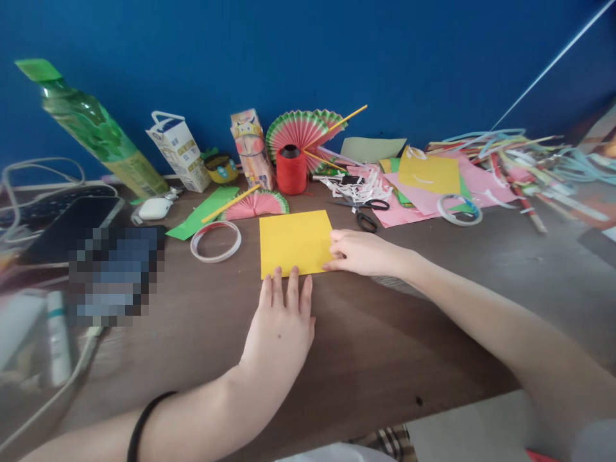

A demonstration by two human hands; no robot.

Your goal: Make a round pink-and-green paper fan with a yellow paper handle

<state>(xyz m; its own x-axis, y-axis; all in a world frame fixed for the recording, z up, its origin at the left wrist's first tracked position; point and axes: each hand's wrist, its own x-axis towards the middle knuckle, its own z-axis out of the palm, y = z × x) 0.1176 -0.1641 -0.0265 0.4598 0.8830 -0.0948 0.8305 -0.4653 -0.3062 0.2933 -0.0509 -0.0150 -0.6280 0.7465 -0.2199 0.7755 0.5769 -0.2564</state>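
Note:
A yellow square of paper (294,242) lies flat on the brown table (385,333). My left hand (282,321) rests palm down with fingers stretched out, the fingertips touching the paper's near edge. My right hand (362,253) is at the paper's right edge, fingers curled and pressed on the near right corner. A black band is on my left wrist.
Behind the paper are a roll of clear tape (215,241), a pink folded paper fan (255,204), a red thread spool (291,170), black scissors (366,215), another tape roll (459,210), and piles of coloured paper (428,179). A green bottle (96,131), cartons and a phone lie left.

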